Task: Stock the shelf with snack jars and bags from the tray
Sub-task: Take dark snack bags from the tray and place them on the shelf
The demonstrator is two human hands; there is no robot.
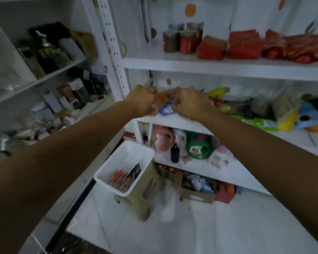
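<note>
Both arms reach to the left end of the middle shelf (174, 121) of a white rack. My left hand (142, 99) and my right hand (191, 102) both hold a bunch of snack bags (165, 105), orange-red above and blue-purple below, just over the shelf board. The picture is blurred, so the exact finger grip is unclear. Below, a white tray (106, 176) sits on a tan stool (145, 195) and holds a few orange packets (118, 178) and a dark packet (135, 170). Snack jars (180, 41) stand on the upper shelf.
Red bags (244, 44) line the upper shelf (209, 67). Green, yellow and blue packages (264, 121) fill the middle shelf to the right. A lower shelf carries a green pack (197, 146) and a black bottle (174, 154). A cardboard box (198, 189) sits on the floor. Another rack stands left.
</note>
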